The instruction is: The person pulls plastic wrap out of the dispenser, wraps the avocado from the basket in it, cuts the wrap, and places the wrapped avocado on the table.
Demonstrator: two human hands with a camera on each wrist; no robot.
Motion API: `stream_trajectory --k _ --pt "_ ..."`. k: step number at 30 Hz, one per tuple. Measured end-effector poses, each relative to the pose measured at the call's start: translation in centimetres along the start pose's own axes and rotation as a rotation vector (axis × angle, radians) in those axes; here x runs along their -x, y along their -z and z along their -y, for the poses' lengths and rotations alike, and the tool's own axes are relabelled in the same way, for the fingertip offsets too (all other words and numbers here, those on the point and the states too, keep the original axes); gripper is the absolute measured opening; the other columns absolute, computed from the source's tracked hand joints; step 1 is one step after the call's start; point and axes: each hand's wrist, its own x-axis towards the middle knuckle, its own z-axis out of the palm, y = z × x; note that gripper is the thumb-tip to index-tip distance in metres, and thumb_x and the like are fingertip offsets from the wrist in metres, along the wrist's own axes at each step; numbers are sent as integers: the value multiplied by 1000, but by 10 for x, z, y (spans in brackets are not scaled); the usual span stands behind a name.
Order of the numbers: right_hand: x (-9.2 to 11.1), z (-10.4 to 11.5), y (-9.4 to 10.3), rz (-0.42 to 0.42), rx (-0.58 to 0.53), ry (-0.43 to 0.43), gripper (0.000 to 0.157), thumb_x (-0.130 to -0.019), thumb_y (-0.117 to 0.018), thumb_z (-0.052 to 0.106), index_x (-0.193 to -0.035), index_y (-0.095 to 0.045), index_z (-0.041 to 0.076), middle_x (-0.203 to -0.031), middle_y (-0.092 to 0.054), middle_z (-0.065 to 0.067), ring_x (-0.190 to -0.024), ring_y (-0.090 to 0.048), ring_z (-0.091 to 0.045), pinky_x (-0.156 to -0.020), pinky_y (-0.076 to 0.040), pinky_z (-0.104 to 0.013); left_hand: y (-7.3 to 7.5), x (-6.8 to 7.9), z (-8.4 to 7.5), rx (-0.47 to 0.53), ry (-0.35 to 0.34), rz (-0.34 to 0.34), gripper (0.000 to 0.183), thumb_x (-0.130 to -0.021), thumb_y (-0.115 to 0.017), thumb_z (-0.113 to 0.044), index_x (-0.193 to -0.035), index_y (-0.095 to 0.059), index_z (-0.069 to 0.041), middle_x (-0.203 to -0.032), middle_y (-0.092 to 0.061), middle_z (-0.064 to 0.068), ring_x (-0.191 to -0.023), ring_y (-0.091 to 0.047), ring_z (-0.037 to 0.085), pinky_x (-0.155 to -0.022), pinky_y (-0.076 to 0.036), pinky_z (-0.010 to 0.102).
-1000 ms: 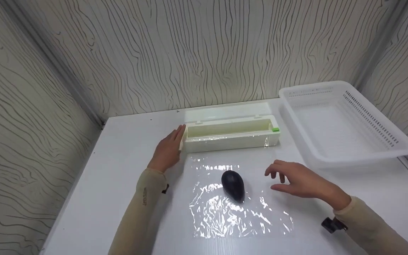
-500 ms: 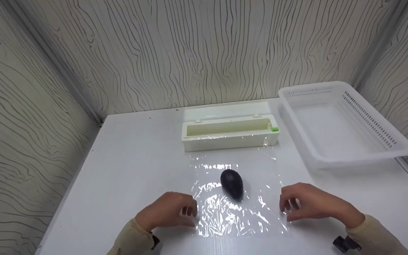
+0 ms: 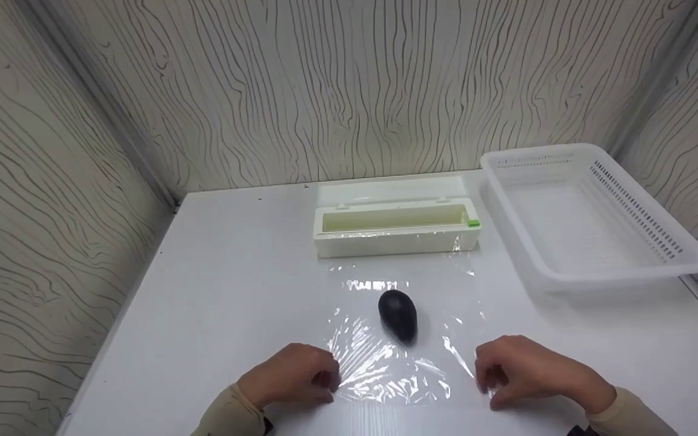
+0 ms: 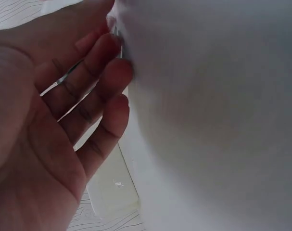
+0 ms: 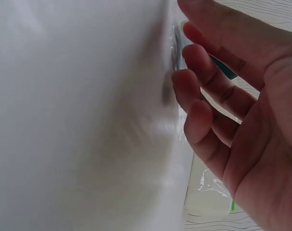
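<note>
A sheet of cling film (image 3: 385, 387) runs from a long white dispenser box (image 3: 397, 244) toward me across the white table. On the film lies a dark, smooth, egg-shaped thing (image 3: 397, 315), its narrower end toward me. My left hand (image 3: 291, 375) pinches the near left corner of the sheet, and creases fan out from its fingertips. At the near right corner, my right hand (image 3: 537, 372) holds the film with curled fingers and thumb. Both wrist views show the fingertips right at the sheet's edge, with the box (image 4: 114, 187) beyond the left fingers.
Behind the dispenser its white lid (image 3: 391, 189) lies folded back, and a small green slider (image 3: 473, 223) sits at its right end. A white slotted plastic basket (image 3: 525, 236) stands at the back right. Wood-patterned panels (image 3: 337, 91) enclose the table at the back and sides.
My left hand has left the dispenser's left end and come to the film's near left corner. My right hand has moved nearer to the opposite corner. The film now shows straighter creases.
</note>
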Motion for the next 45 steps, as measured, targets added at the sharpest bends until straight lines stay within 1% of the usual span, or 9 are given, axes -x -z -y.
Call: stream_trajectory --k 4,11,19,25,28,32,35,38,45 --pt "-2 0 1 18 -6 0 24 -63 -86 17 -71 -68 30 -69 -56 18 -61 -49 7 -53 -41 -11 -1 2 0 0 -35 -17 14 -77 -80 -16 -82 -70 -25 -78 -62 -19 -71 -53 -7 -67 -41 7" --pt "2 -4 -1 33 -27 -10 23 -69 -82 15 -73 -66 31 -70 -56 21 -62 -48 7 -54 -42 -12 -2 4 2 -20 -77 -18 14 -80 -76 -12 -79 -68 -25 -76 -60 -20 -71 -51 -9 -69 -41 6" --pt "4 -5 1 40 -66 -32 19 -75 -79 18 -77 -65 30 -71 -56 21 -63 -49 8 -55 -44 -13 2 6 2 -14 -44 9 13 -84 -70 -12 -79 -65 -22 -74 -55 -18 -67 -44 -7 -64 -39 6" --pt "4 0 6 -11 -49 12 20 -75 -80 18 -78 -65 31 -72 -57 19 -63 -48 8 -55 -42 -12 5 6 0 27 -17 -19 14 -85 -67 -8 -79 -62 -20 -73 -55 -14 -66 -43 -5 -63 -39 7" --pt "3 3 8 -27 -40 34 20 -75 -80 19 -78 -65 31 -72 -58 19 -63 -48 8 -55 -41 -11 3 4 -2 -19 -32 -38 8 -83 -72 -18 -82 -64 -21 -72 -56 -15 -65 -45 -5 -62 -38 7" --pt "3 2 8 -27 -36 33 19 -75 -80 20 -78 -65 31 -72 -58 19 -63 -48 8 -54 -41 -11 -2 -2 -5 -157 -54 -58 21 -76 -79 -34 -83 -63 -23 -70 -53 -16 -63 -42 -5 -58 -35 9" --pt "3 0 7 -17 -49 18 19 -75 -80 20 -78 -65 31 -72 -58 19 -63 -49 7 -54 -42 -11 -5 -5 -8 -247 -82 -77 20 -74 -80 -30 -80 -62 -24 -70 -53 -16 -63 -43 -5 -57 -36 11" --pt "4 -2 6 -8 -65 3 20 -75 -79 17 -78 -65 31 -72 -58 20 -63 -49 7 -54 -43 -12 -5 -6 -9 -281 -111 -96 17 -76 -79 -21 -79 -63 -24 -71 -57 -16 -64 -47 -5 -58 -40 10" --pt "5 -3 9 18 -103 -25 17 -79 -77 16 -80 -67 30 -74 -60 19 -65 -50 6 -57 -45 -14 0 -1 -9 -232 -138 -124 16 -79 -76 -13 -79 -63 -21 -72 -58 -13 -64 -48 -5 -61 -40 6"
